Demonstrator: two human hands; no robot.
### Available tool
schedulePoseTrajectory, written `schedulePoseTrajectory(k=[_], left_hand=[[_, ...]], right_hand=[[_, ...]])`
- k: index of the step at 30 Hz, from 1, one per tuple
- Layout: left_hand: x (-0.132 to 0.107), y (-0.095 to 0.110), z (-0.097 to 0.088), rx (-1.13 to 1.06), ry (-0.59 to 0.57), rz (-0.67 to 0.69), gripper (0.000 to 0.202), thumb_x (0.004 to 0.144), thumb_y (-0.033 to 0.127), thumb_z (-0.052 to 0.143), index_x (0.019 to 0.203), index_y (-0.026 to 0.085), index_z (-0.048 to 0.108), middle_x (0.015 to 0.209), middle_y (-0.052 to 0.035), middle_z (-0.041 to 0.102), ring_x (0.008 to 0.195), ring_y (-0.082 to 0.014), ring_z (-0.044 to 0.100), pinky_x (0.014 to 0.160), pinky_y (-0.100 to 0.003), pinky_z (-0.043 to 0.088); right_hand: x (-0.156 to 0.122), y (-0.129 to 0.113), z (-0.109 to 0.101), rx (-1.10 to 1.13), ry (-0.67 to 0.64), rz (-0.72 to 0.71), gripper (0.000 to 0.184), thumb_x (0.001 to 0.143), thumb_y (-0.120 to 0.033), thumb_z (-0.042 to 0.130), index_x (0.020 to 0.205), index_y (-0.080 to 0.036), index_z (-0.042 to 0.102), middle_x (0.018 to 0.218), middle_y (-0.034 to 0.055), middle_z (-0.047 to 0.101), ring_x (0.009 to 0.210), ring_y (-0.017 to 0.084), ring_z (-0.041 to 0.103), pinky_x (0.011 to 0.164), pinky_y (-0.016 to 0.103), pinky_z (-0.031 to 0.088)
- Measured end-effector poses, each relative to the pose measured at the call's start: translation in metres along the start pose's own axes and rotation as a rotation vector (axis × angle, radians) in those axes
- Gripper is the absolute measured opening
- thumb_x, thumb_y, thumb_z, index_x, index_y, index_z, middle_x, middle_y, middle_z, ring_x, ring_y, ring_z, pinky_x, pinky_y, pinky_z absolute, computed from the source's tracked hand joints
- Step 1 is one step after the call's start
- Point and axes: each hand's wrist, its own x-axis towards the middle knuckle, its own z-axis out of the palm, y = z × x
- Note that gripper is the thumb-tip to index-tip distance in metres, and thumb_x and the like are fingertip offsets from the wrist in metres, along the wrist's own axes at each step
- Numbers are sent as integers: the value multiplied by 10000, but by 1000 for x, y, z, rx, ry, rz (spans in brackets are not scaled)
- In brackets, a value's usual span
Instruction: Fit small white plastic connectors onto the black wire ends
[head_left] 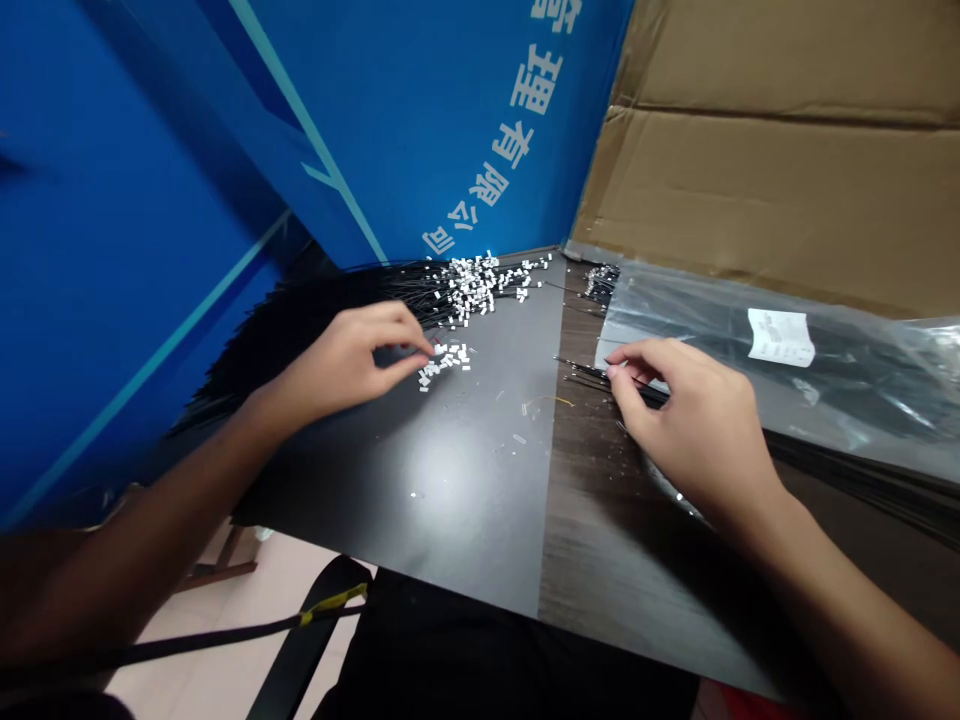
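Note:
My left hand (375, 350) is closed in a pinch beside a small group of white connectors (452, 356); anything between its fingertips is too small to make out. Behind it lies a big bundle of thin black wires (330, 300) with many white connectors (476, 283) on their right ends. Over on the right, thumb and fingertips of my right hand (679, 405) pinch at the tips of several black wires (589, 374). These wires run beneath that hand and come out as a long bundle (847, 470) towards the right edge.
A clear plastic bag (690, 300) with a white label (780, 337) lies behind my right hand. Cardboard (787, 170) and a blue printed panel (420, 120) stand along the back. Tiny scraps (519, 438) and a yellowish strand (559, 400) are scattered on the dark table (450, 530).

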Motion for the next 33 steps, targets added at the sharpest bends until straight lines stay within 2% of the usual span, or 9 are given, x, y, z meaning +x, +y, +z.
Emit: schedulePoseTrajectory(k=[5, 10, 16, 20, 23, 25, 27, 30, 33], left_hand=[[-29, 9, 13, 39, -82, 45, 209, 1079, 253, 668, 1030, 165, 851, 1038, -93, 804, 954, -220, 762, 882, -320, 577], [-30, 4, 22, 82, -95, 111, 235, 1116, 207, 612, 1011, 152, 814, 1012, -93, 784, 936, -226, 739, 871, -336, 565], [-35, 3, 28, 313, -128, 232, 274, 1140, 145, 489, 1058, 129, 751, 1014, -136, 731, 936, -278, 674, 837, -399, 535], [-37, -2, 31, 366, -130, 247, 274, 1123, 129, 479, 1059, 147, 745, 1006, -144, 726, 930, -289, 662, 827, -414, 532], [-35, 3, 29, 311, -116, 223, 272, 1120, 140, 471, 1037, 146, 729, 1003, -140, 728, 927, -283, 660, 832, -414, 534], [-31, 15, 27, 161, -85, 121, 240, 1110, 158, 485, 1027, 154, 711, 1017, -125, 729, 947, -268, 679, 855, -400, 547], [-25, 35, 26, -119, -66, -62, 193, 1095, 187, 519, 1023, 168, 698, 999, -97, 736, 930, -231, 707, 833, -356, 566], [-12, 70, 36, -744, -184, -339, 139, 1074, 243, 614, 996, 173, 705, 841, -48, 745, 737, -156, 699, 661, -255, 558], [2, 96, 54, -1293, -287, -502, 169, 998, 304, 796, 1004, 146, 734, 798, -49, 769, 633, -117, 672, 578, -207, 537]], right_hand=[[0, 0, 0, -2, 6, -14, 108, 950, -163, 651, 951, -181, 757, 882, 71, 798, 788, 257, 757, 747, 369, 527], [0, -7, -1, 66, 15, -1, 95, 934, -141, 651, 922, -186, 734, 885, 62, 801, 774, 221, 753, 735, 347, 547], [-4, -26, -8, 262, -10, -23, 81, 939, -141, 685, 897, -206, 706, 837, 18, 780, 739, 168, 721, 722, 303, 563], [-7, -39, -14, 370, -13, -47, 101, 956, -119, 678, 909, -206, 697, 837, 8, 759, 753, 151, 699, 746, 294, 561], [-10, -44, -14, 419, -11, -85, 120, 964, -95, 670, 912, -202, 685, 824, 7, 738, 751, 148, 681, 739, 298, 556], [-12, -44, -12, 402, 24, -150, 133, 976, -80, 667, 921, -199, 684, 826, 16, 741, 756, 160, 681, 736, 321, 554], [-14, -42, -11, 327, 82, -284, 138, 984, -64, 678, 952, -199, 689, 853, 33, 769, 767, 181, 688, 731, 354, 553], [-15, -39, -13, 201, 149, -534, 151, 968, -54, 731, 1017, -193, 703, 874, 58, 802, 769, 212, 705, 696, 381, 553], [-14, -38, -20, 141, 142, -695, 128, 969, -76, 756, 1021, -190, 729, 832, 61, 792, 734, 222, 704, 633, 376, 537]])
